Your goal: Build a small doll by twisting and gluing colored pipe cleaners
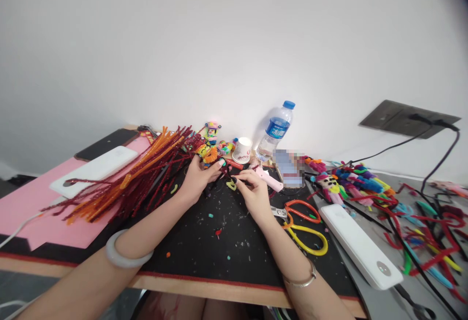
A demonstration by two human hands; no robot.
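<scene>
Black matting (204, 242) covers the desk nearest us, dotted with scraps. Farther in, our left hand (197, 178) and right hand (256, 192) meet, fingers narrowly pinched on a black pipe cleaner (227, 171) that runs between the two sets of fingertips. A small yellow-green piece (231, 185) lies just under them. Left of our fingers sprawls a red and orange pipe-cleaner pile (139, 176); right of them, scissors (305, 227). Beyond the fingertips stand a paper cup (242, 150) and a water bottle (275, 132).

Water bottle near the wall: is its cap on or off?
On. The blue cap sits on the neck of the water bottle, covering the opening.
</scene>
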